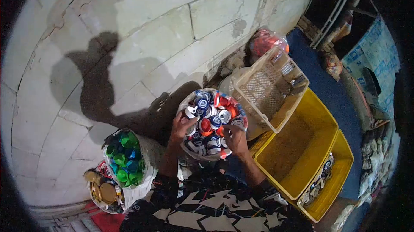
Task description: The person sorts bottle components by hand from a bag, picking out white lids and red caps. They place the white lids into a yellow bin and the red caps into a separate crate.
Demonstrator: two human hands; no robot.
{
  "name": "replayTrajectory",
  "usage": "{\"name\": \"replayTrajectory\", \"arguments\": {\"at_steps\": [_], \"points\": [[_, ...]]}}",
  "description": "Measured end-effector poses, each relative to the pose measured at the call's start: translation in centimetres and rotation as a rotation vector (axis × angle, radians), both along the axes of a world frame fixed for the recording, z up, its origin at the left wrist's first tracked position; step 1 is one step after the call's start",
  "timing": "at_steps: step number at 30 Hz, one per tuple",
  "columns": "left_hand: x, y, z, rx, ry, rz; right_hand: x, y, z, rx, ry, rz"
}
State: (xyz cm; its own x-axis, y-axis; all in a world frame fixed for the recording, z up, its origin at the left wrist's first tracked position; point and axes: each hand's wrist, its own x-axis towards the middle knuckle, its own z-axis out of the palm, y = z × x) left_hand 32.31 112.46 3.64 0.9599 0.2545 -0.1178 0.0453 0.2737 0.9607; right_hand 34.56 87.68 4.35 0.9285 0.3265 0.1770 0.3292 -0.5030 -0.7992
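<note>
A round-mouthed sack (199, 156) in front of me is full of red, white and dark blue round pieces (214, 122) that look like bottle caps. My left hand (182, 129) is at the sack's left side, thumb and finger closed about a white cap-like piece (190, 112). Over the right part of the pile, my right hand (236, 140) has its fingers bent down among the pieces. What those fingertips hold, if anything, is hidden.
At left stand a white sack (148, 163) of green and blue plastic pieces and another holding brownish lids (108, 192). To the right are a pale mesh crate (268, 81) and yellow bins (297, 145), one with small pieces inside. A pale block wall (146, 37) rises ahead.
</note>
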Motion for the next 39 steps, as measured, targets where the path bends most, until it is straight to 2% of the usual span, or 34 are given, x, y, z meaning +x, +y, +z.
{"name": "replayTrajectory", "arguments": {"at_steps": [2,3,4,6,7,8,10,13,16,20,23,26,27,28,30,31,32,34,37,39], "points": [[-1.4,0.2,0.4,-0.019,-0.011,-0.02,1.8,1.9,1.2,0.035,-0.134,-0.008],[-1.8,1.7,-2.0,0.079,0.025,-0.084,2.8,3.0,0.5,0.05,-0.143,-0.009],[-2.5,1.8,-1.7,0.032,0.058,-0.077,4.1,4.1,-0.9,0.066,-0.155,-0.009],[-3.7,1.3,-0.3,-0.063,0.116,-0.063,7.0,6.1,-4.2,-0.092,-0.125,0.063],[-4.8,1.0,-1.6,-0.16,0.03,0.001,8.7,8.5,-5.5,-0.217,-0.217,0.069],[-5.5,0.9,-1.6,-0.172,0.027,0.008,9.8,9.1,-6.4,-0.377,-0.378,0.183],[-7.0,0.6,-1.1,-0.199,0.028,0.025,10.0,11.1,-4.2,-0.515,-0.386,0.196],[-9.0,0.2,-0.9,-0.126,0.069,0.096,11.2,12.8,-5.7,-0.699,-0.305,0.238],[-10.2,0.2,-0.2,-0.1,0.115,0.13,11.2,12.6,-5.8,-0.63,-0.381,0.187],[-10.3,0.5,0.5,-0.17,0.145,0.105,9.4,10.9,-2.7,-0.352,-0.242,0.168],[-9.4,0.6,-0.7,-0.118,0.066,0.101,8.0,9.1,-2.4,-0.078,-0.199,0.07],[-7.7,0.0,-0.8,-0.07,0.001,0.023,5.0,6.0,0.3,0.588,0.366,0.15],[-7.2,-0.5,0.2,0.013,0.078,-0.019,4.7,4.6,-1.1,0.778,0.439,0.222],[-6.6,-1.1,0.8,0.067,0.051,-0.074,3.5,3.5,-0.8,0.986,0.621,0.209],[-5.4,-2.5,1.3,0.171,-0.009,-0.188,1.5,0.5,-1.4,1.184,0.807,0.213],[-4.6,-3.8,0.9,-0.108,-0.055,-0.212,0.1,-0.6,-0.9,1.202,0.803,0.135],[-4.5,-5.0,0.7,-0.161,-0.008,-0.227,-1.0,-1.9,-0.1,1.243,0.8,0.166],[-3.7,-7.3,1.6,-0.293,0.014,-0.358,-3.6,-4.0,1.1,1.303,0.775,0.029],[-3.0,-11.6,0.0,-0.212,0.019,-0.454,-6.8,-8.9,-1.0,1.397,0.759,-0.069],[-3.4,-14.6,0.3,-0.275,0.084,-0.55,-9.3,-12.4,-3.1,1.426,0.717,-0.145]]}}
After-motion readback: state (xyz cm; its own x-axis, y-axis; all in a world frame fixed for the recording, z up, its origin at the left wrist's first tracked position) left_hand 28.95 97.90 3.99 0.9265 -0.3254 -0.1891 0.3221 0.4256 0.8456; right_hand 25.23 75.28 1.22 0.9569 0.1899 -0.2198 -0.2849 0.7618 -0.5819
